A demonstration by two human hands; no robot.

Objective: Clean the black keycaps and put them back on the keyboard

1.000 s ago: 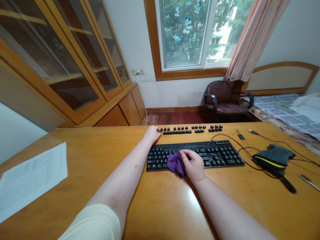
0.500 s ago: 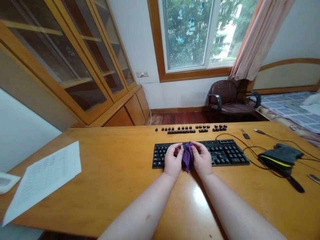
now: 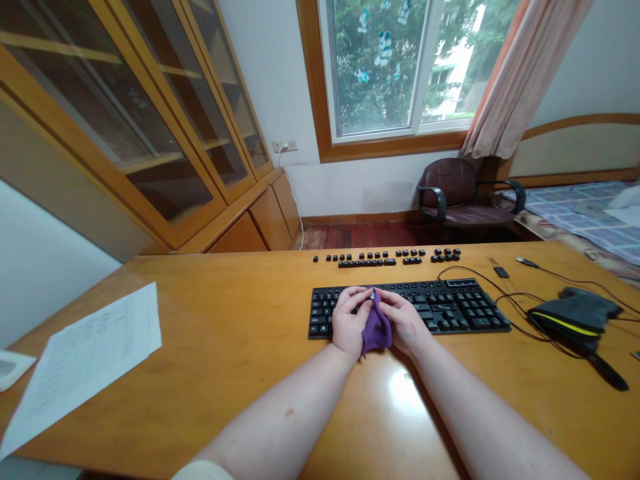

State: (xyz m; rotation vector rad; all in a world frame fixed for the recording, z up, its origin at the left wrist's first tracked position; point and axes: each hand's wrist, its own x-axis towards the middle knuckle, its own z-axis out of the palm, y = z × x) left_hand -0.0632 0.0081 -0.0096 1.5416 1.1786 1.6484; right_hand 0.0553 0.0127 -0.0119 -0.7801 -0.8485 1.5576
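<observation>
My two hands meet over the front of a black keyboard [image 3: 470,308]. A crumpled purple cloth [image 3: 379,332] hangs down between them, and my right hand [image 3: 404,321] is closed on it, thumb and fingers pinching its upper part. Fingers of my left hand [image 3: 350,320] are pinched around a small glinting piece [image 3: 371,295] that looks like a keycap, pressed against the cloth's top edge. Most of that piece is hidden by the fingers and cloth. Behind the keyboard, several loose black keycaps [image 3: 367,263] stand in rows near the desk's far edge.
Right of the keyboard lie a dark grey bag with a yellow stripe [image 3: 570,321], a black cable [image 3: 555,269] and a small black piece with thin wires [image 3: 501,272]. Printed sheets [image 3: 95,353] rest on the left of the wooden desk [image 3: 225,333], beside a white object [image 3: 15,367].
The cloth hangs wider and lower between my hands, its folds turned. My right hand has rotated and shifted slightly. The view has moved a little, so the desk items sit slightly farther right.
</observation>
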